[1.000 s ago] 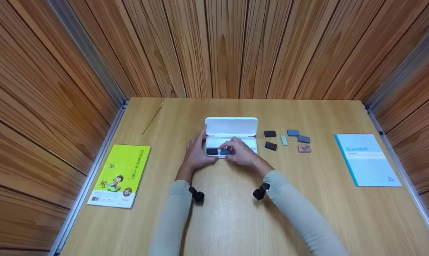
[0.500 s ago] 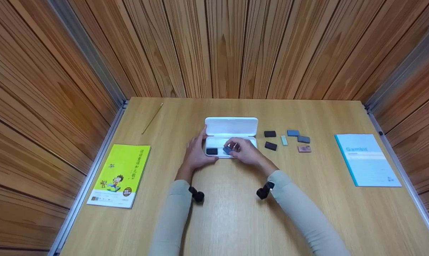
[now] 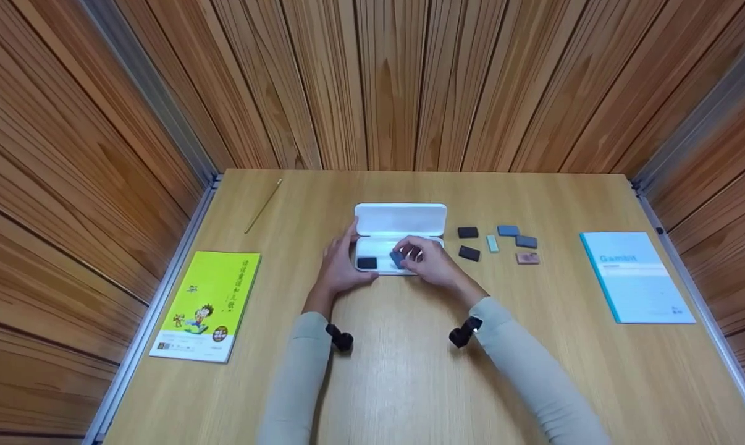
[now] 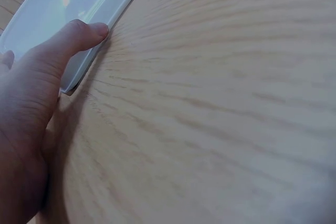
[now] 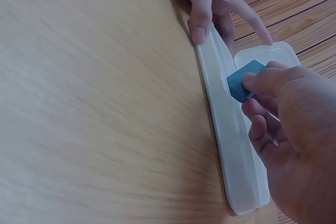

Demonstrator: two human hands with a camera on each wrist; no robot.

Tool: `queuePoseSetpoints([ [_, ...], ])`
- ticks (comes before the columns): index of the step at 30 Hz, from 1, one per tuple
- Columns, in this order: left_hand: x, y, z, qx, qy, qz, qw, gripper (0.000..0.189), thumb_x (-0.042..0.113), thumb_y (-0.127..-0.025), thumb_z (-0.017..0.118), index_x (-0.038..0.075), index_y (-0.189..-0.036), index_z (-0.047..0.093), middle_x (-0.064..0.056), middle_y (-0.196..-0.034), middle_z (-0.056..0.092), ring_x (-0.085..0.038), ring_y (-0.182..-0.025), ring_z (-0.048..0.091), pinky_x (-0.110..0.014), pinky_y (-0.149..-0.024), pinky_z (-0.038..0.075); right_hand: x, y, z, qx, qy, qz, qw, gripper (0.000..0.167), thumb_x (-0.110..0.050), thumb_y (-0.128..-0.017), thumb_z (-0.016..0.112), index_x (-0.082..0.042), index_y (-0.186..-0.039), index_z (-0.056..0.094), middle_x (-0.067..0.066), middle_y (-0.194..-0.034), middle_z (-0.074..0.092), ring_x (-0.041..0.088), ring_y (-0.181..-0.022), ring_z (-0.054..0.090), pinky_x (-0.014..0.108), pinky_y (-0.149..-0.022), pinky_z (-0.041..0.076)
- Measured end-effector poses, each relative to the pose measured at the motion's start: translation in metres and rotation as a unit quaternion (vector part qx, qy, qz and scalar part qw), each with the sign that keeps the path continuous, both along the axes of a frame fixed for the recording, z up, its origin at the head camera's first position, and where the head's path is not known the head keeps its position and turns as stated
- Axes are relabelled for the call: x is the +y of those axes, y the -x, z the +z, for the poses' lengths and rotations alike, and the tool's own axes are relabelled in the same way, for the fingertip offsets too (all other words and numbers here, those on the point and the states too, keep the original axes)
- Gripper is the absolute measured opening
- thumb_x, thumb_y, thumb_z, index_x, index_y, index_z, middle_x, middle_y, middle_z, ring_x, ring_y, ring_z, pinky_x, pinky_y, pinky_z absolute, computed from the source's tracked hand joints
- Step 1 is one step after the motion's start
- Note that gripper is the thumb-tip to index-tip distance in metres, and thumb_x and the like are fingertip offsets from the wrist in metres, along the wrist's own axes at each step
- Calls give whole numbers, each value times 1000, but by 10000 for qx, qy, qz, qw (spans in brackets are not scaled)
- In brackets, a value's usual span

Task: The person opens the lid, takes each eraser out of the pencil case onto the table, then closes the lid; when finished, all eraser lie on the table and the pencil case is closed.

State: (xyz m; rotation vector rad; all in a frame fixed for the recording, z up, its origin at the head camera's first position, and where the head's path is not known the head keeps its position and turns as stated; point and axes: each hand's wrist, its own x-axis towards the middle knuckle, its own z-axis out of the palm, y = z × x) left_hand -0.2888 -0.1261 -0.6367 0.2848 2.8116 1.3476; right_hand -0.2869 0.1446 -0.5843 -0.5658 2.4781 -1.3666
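Observation:
A white hinged pencil case (image 3: pixel 400 219) stands open at the middle of the table, its lid raised toward the back. My left hand (image 3: pixel 341 264) grips its left end, the thumb on the front rim and a finger reaching to the lid. Between thumb and fingers my right hand (image 3: pixel 431 261) pinches a small blue block (image 5: pixel 243 81), tilted over the tray of the case; any marking on it is too blurred to read. A black block (image 3: pixel 367 262) lies in the tray's left front corner. The right hand hides part of the tray's right side.
Right of the case lie two dark blocks (image 3: pixel 469 253), a pale green block (image 3: pixel 492 244), two blue blocks (image 3: pixel 526 241) and a pinkish block (image 3: pixel 527 258). A thin pencil-like stick (image 3: pixel 263 206) and a yellow-green book (image 3: pixel 207 303) are left, a pale blue book (image 3: pixel 638 278) right.
My right hand has shifted slightly right and turned the blue block from lying level in the tray to a steep tilt. The left hand has stayed on the case.

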Motion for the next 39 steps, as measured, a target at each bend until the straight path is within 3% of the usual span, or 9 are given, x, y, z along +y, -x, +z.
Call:
queuePoseSetpoints([
  [6, 0, 1, 0, -113, -95, -39, 9999, 134, 43, -80, 101, 39, -181, 15, -4, -164, 58, -33, -157, 44, -66, -136, 28, 11, -4, 3, 83, 298, -174, 9994, 27, -6, -107, 72, -12, -133, 75, 14, -124, 74, 24, -106, 66, 28, -89, 54],
  [15, -2, 1, 0, -14, -170, -41, 9998, 134, 42, -79, 101, 42, -181, 14, -4, -163, 59, -34, -159, 43, -68, -137, 23, 38, -11, 8, 185, 333, -392, 9985, 30, -6, -108, 73, -13, -137, 73, 15, -122, 74, 24, -105, 68, 22, -86, 54],
  [22, -2, -1, 1, 80, -175, -73, 9998, 134, 41, -78, 101, 37, -182, 16, -6, -162, 61, -35, -158, 45, -67, -137, 23, 66, -13, 8, 302, 384, -521, 9974, 35, -2, -107, 72, -9, -141, 72, 16, -120, 71, 23, -105, 65, 20, -88, 52],
  [39, -1, -1, 3, 32, -147, -78, 9999, 133, 41, -78, 101, 35, -182, 17, -6, -163, 60, -33, -154, 47, -65, -135, 24, 135, -15, 9, 300, -87, -1016, 9943, 36, -6, -110, 70, -7, -145, 71, 16, -120, 72, 22, -104, 63, 21, -88, 50],
])
